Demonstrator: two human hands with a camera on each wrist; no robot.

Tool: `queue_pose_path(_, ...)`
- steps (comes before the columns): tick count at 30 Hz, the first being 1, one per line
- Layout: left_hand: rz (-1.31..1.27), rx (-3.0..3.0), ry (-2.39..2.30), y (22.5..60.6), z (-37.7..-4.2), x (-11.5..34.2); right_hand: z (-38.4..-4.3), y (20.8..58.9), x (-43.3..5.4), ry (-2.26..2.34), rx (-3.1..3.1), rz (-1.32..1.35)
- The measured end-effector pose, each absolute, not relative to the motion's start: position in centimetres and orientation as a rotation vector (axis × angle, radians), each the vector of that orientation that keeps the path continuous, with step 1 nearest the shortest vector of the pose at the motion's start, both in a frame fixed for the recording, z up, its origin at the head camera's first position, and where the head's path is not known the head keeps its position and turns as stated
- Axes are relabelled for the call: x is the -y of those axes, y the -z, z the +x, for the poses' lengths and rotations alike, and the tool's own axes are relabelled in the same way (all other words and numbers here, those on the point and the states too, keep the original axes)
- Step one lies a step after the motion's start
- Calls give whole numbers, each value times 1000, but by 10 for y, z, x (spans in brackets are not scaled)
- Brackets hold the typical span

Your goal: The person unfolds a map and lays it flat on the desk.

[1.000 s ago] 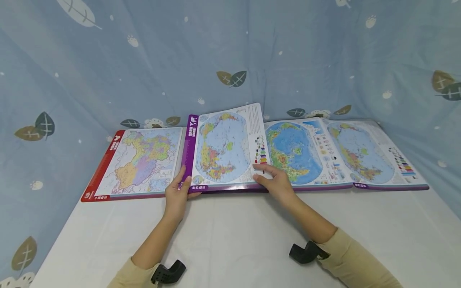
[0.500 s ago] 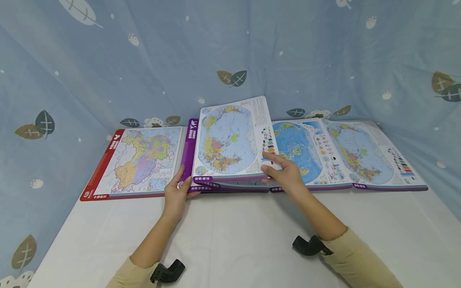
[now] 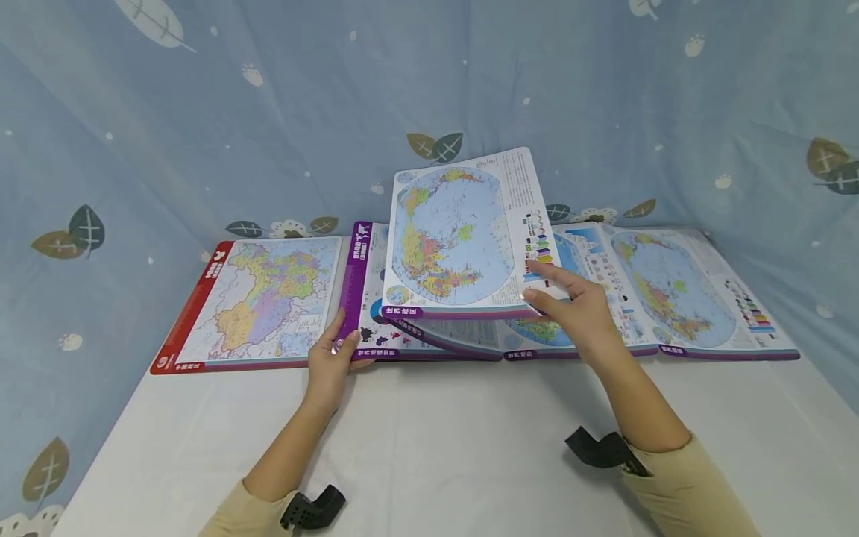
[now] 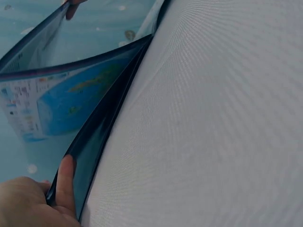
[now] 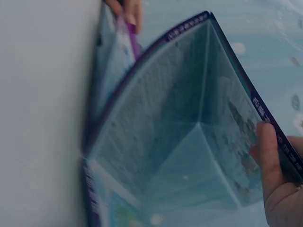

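Observation:
A fold-out map lies spread on the table in joined panels. My left hand (image 3: pixel 329 369) pinches the lower left corner of its purple-edged panel (image 3: pixel 353 287). My right hand (image 3: pixel 582 312) grips the lower right edge of a raised world map panel (image 3: pixel 456 235), thumb on the printed face. This panel is tilted up, its lower edge above the others. In the right wrist view, a folded panel (image 5: pixel 156 90) slants between it and the spread below. Another world map panel (image 3: pixel 671 287) lies flat at the right. The raised panel partly covers the blue map panel (image 3: pixel 540 332).
A red-edged map panel (image 3: pixel 268 298) lies at the left, beside the purple edge. White cloth (image 3: pixel 429 447) covers the table in front. Behind hangs a blue curtain (image 3: pixel 302 97) with leaf prints. Black devices (image 3: pixel 604 451) sit at both wrists.
My right hand has moved right and up with the world map panel, lifting it off the purple-edged panel and uncovering printed pictures there. My left hand stays at the corner.

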State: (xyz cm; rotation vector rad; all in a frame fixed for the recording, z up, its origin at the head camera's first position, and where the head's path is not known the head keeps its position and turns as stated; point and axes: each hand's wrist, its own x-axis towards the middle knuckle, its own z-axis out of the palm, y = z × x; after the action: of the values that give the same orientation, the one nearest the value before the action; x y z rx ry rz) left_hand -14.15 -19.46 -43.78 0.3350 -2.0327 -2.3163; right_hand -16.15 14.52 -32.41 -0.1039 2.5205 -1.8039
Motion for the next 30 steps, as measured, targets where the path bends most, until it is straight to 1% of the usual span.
queue_pose_path(4,371,2084,2282,437,-142,194,-160,315,-160,1822,-2580,-60)
queue_pose_path(13,395,2124,2248,437,-143,195,-159,301,-182,2252,-2386,113)
queue_pose_path(20,393,2093,2275,437,-143,195,-156,287,-200,2289,-2425,379)
queue_pose_path(30,420,2109,2266,438,-144,196,-157,283,-230,2396,-2443,521)
